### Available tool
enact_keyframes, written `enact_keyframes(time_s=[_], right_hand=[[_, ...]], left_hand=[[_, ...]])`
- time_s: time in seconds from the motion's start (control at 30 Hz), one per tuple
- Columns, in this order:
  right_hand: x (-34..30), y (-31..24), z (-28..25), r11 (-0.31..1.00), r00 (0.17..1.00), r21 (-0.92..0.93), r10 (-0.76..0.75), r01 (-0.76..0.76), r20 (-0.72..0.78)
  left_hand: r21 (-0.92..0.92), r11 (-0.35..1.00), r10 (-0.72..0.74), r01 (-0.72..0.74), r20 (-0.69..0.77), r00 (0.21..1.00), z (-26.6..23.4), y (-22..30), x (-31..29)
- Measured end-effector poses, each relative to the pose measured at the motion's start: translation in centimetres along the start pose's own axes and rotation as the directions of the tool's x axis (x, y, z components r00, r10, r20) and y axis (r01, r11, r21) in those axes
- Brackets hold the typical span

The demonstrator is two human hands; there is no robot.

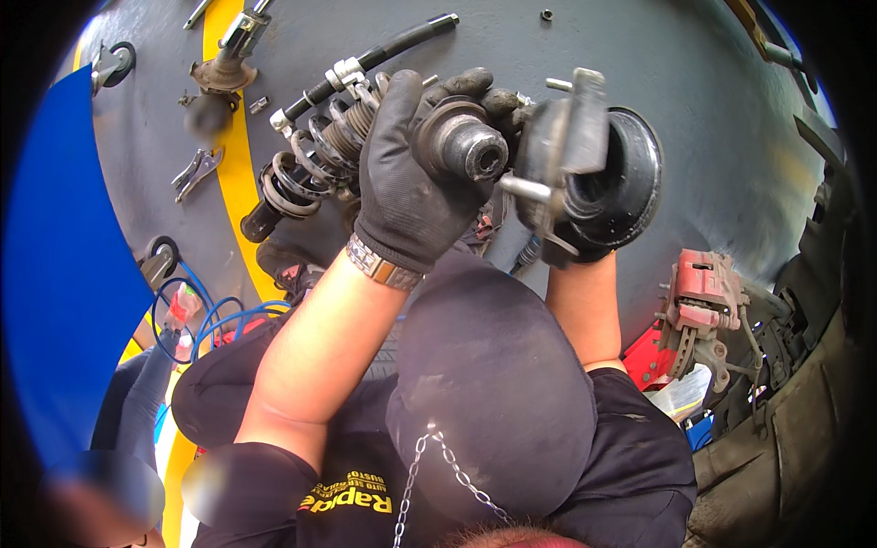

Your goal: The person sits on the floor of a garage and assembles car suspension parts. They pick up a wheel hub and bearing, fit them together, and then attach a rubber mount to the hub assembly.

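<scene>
My left hand (402,187), in a black glove, is closed around a worn black cylindrical part (470,151) with a flared collar and a hole in its end. Just to its right is a round black strut mount (630,178), hollow in the middle, with a metal plate and studs on its near side. Behind that mount my right hand (564,253) is mostly hidden; the forearm leads up to it and the hand appears to grip it. Beyond my left hand lies a coil-spring strut (315,155) with a spring compressor (365,68) clamped along it.
Locking pliers (196,172) and a rusty hub-like part (226,73) lie on the grey floor at left. A nut (546,15) is at the far edge. A red brake caliper (699,288) hangs at right. Blue hose (215,320) coils beside a blue panel (64,274).
</scene>
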State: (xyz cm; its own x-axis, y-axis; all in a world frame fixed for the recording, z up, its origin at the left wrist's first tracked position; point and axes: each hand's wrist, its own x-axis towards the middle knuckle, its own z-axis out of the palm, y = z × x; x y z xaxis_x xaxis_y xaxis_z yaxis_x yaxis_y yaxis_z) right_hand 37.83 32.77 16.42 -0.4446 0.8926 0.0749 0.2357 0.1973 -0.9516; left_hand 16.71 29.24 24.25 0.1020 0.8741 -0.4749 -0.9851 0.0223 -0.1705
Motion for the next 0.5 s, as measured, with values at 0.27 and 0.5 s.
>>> enact_keyframes(time_s=[0.27, 0.5], right_hand=[[2.4, -3.0, -0.1, 0.288, 0.962, 0.932, 0.221, -0.222, 0.161], [3.2, -3.7, -0.7, 0.135, 0.952, 0.972, 0.267, -0.194, 0.152]], left_hand=[[0.303, 0.927, 0.233, -0.219, -0.009, 0.972, 2.1, -1.1, -1.9], [0.435, 0.848, 0.284, -0.303, 0.109, 0.952, 3.6, -1.0, -3.2]])
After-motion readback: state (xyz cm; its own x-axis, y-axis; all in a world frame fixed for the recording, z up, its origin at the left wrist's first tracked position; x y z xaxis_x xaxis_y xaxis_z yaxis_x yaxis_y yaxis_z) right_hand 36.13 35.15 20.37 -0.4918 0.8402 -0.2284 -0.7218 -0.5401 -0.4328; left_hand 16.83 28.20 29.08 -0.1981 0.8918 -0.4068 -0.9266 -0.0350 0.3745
